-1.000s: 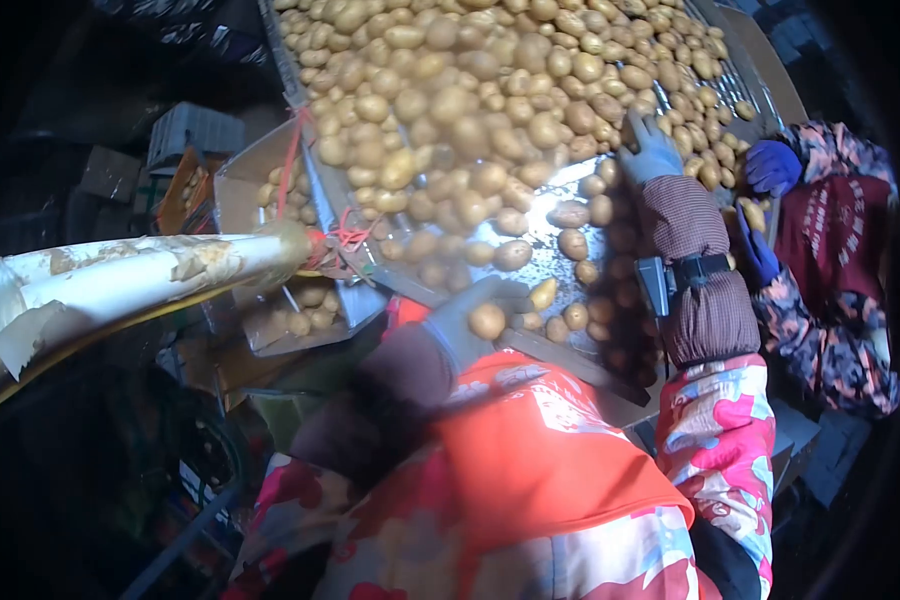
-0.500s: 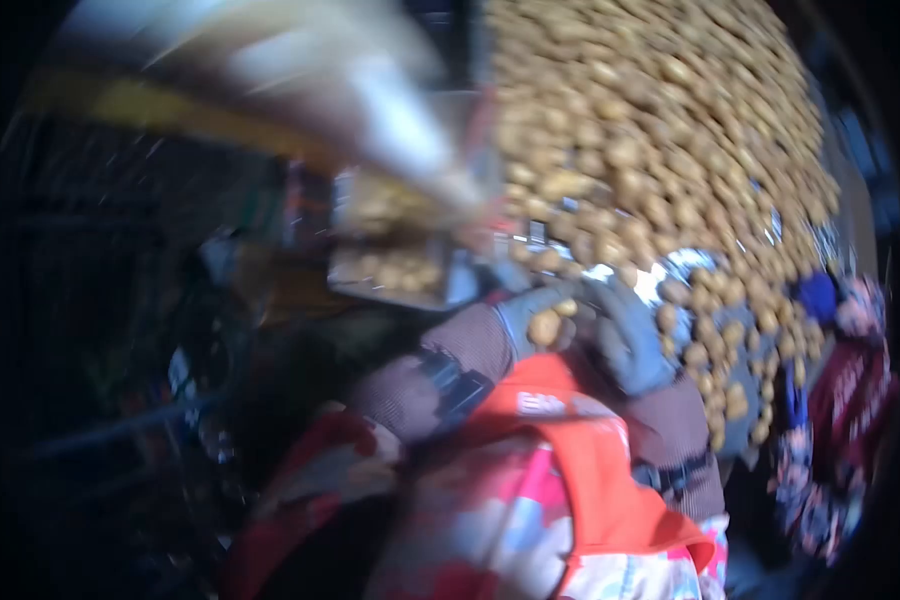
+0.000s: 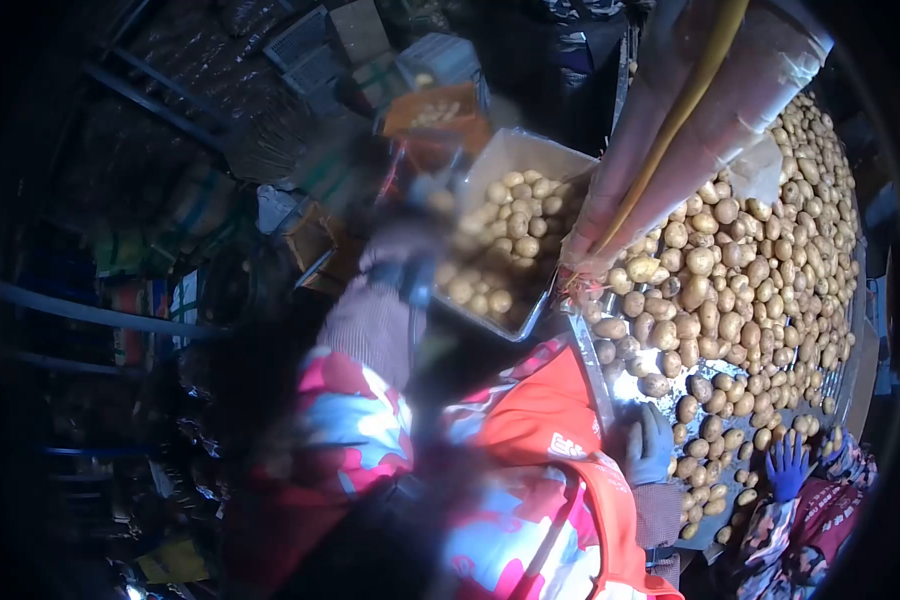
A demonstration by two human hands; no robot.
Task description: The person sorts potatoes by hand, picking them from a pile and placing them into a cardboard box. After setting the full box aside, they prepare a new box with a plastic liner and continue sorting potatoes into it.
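Table [image 3: 590, 365], R half of frame, heaped w/ potatoes [image 3: 700, 262]; wrapped pole [image 3: 670, 150] slants across, upper R of frame down to table's L corner; carton [image 3: 545, 150] at ctr of frame, just L of table, long axis upper R to lower L, more potatoes inside.

Key relation: carton lies immed. to frame R of my L hand [image 3: 425, 214], so L is nearer to it; touching or apart, can't tell; L hand badly blurred, can't tell if closed on anything; my R hand [image 3: 650, 445], lower R of ctr, at table's near edge, back of glove up, fingers close together, can't tell if anything's under palm; heap lies above & to frame R of it, so R is nearer there; oblong potato [image 3: 655, 385] just above those fingers, long axis approx. across frame, small gap between.

Counts: table 1; pole 1; carton 1; orange crate 1 [image 3: 400, 122], upper ctr; co-worker 1, lower R, w/ 1 purple-blue glove [image 3: 788, 465] clear, fingers spread; my hands 2; potatoes in carton approx. two dozen visible, some lost to blur; on table, too many to count.
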